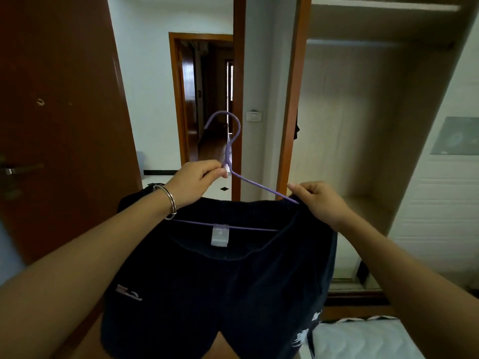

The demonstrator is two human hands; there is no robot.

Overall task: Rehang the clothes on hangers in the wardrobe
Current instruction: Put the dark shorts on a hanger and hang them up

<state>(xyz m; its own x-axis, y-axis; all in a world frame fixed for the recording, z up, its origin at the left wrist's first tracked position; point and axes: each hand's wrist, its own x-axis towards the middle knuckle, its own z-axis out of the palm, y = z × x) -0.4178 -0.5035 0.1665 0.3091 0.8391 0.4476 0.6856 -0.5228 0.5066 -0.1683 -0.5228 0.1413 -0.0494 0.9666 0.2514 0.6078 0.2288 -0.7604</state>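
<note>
A pair of dark navy shorts (225,288) hangs in front of me on a purple wire hanger (234,136), with the hanger's bottom bar running inside the waistband by a grey label. My left hand (197,182) pinches the hanger's neck just under the hook. My right hand (317,200) grips the right end of the waistband where the hanger's shoulder goes in. The open wardrobe (363,125) stands to the right, and its compartment looks bare inside.
A brown door (59,120) stands open on the left. Straight ahead a doorway (207,99) leads to another room. A light switch (254,115) sits on the wall by the wardrobe frame. A white mattress corner (363,338) lies at the lower right.
</note>
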